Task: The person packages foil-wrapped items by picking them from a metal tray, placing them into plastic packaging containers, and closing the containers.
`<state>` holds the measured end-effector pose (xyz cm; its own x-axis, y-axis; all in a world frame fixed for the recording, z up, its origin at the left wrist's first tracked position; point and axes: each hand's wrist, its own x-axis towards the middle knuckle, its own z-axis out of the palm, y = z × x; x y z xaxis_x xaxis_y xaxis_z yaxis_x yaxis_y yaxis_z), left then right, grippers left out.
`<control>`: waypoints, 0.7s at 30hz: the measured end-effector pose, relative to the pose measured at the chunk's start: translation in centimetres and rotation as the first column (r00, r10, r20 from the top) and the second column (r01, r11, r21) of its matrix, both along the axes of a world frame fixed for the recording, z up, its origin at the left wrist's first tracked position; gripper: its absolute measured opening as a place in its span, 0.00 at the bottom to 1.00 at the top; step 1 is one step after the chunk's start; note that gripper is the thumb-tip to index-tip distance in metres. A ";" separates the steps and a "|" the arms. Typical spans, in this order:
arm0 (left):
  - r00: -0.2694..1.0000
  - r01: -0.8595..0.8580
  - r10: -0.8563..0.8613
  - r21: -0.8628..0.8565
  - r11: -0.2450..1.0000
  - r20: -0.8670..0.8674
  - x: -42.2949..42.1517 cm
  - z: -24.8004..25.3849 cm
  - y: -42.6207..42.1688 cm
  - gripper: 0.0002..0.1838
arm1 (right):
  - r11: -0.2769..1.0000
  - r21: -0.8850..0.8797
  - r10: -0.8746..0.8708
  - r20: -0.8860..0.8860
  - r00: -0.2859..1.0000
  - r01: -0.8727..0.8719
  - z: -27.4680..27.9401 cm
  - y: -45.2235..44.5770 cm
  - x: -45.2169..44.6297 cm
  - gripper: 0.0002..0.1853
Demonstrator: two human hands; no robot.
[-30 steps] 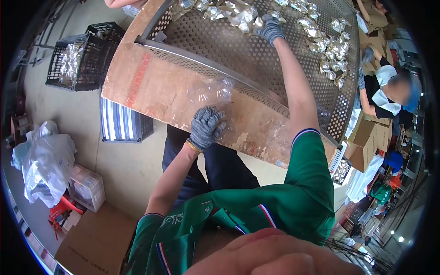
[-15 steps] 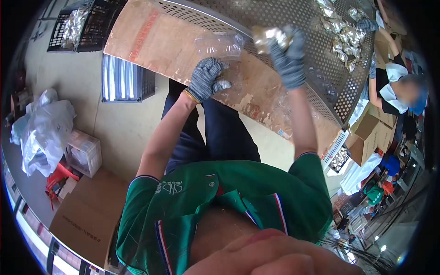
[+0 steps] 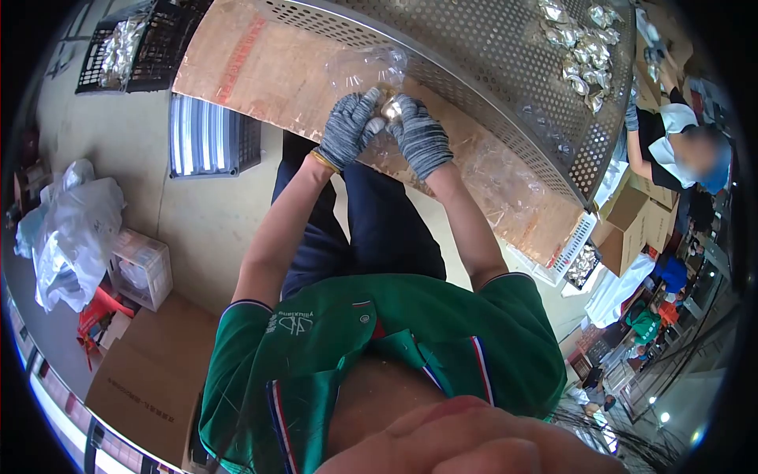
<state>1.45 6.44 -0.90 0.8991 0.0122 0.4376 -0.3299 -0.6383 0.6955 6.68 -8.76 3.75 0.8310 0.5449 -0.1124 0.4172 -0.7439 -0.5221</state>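
Both my hands wear grey knitted gloves and are close together over the wooden board. My right hand (image 3: pixel 422 136) has its fingers closed on a shiny gold foil packet (image 3: pixel 391 108). Beside it, my left hand (image 3: pixel 347 128) is curled at a clear plastic box (image 3: pixel 365 69), fingertips close to the packet. The box's upper part shows beyond my fingers; its near part is hidden by my hands. Several more foil packets (image 3: pixel 588 55) lie on the perforated metal tray (image 3: pixel 474 47) to the right.
The wooden board (image 3: pixel 276 71) runs along the metal tray. At the left stand black crates (image 3: pixel 146 47), one holding foil packets, and a crate of pale sheets (image 3: pixel 204 136). Clear plastic pieces (image 3: pixel 513 186) lie on the board's right. Another person (image 3: pixel 671 142) works across the tray; cardboard boxes (image 3: pixel 632 213) stand nearby.
My right hand has moved left and toward me from over the metal tray, bringing the foil packet to my left hand. The other person's gloved hand has drawn back from the packets.
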 end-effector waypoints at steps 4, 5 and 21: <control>0.999 0.038 -0.038 -0.022 0.999 -0.022 0.0 0.1 0.3 0.23 | 0.998 -0.038 0.050 0.100 0.994 -0.046 -1.0 0.0 0.6 0.20; 0.999 0.036 -0.036 -0.023 0.999 -0.017 0.2 0.1 0.3 0.23 | 0.995 0.006 0.095 0.140 0.986 -0.097 -1.4 -0.4 0.7 0.20; 0.998 -0.065 0.063 0.069 0.995 0.026 1.3 1.6 0.2 0.18 | 0.876 -0.172 0.449 -0.050 0.892 -0.450 3.7 1.3 5.1 0.13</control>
